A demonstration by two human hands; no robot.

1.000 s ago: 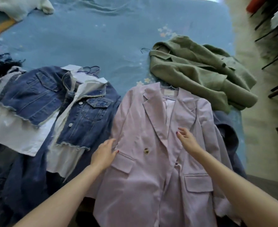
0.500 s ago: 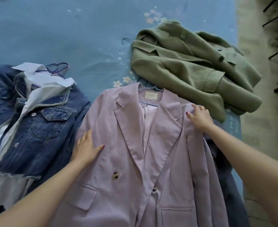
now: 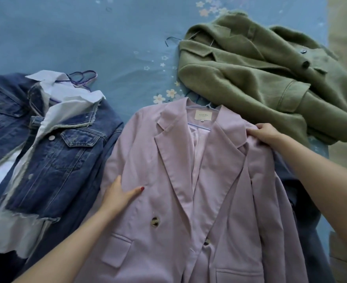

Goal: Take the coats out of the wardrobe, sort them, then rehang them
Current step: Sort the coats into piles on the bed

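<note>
Lilac blazer [image 3: 168, 180] lies face up in the middle of a blue bed sheet [image 3: 86, 33] printed with small flowers and stars, collar away from the viewer, lapels open, still on a pale hanger [image 3: 199, 127] whose bar shows inside the neck below a beige label. Left hand [image 3: 118, 194] rests flat on the blazer's chest panel near the sleeve seam, fingers straight and spread, thumb stretched toward the lapel, red polish on the thumbnail; it presses on the cloth and grasps nothing. Right hand [image 3: 265, 132] sits at the blazer's other shoulder, fingers curled down over the fabric by the lapel notch, pinching a fold of it. Two tortoiseshell buttons show on the front, one above the flap pocket, one at the closure. Denim jacket [image 3: 66, 160] with raw, frayed hems lies just beside the blazer on the left, their sleeves touching, layered with a white shirt [image 3: 52, 86]; purple hanger hooks [image 3: 84, 77] poke out above its collar. Green wool coat [image 3: 260, 78] lies crumpled beyond the right hand, one cuff close to the blazer's shoulder, a thin wire hook [image 3: 171, 40] protruding at its collar. Dark blue garment [image 3: 303, 201] is partly hidden beneath the blazer's right side.
</note>
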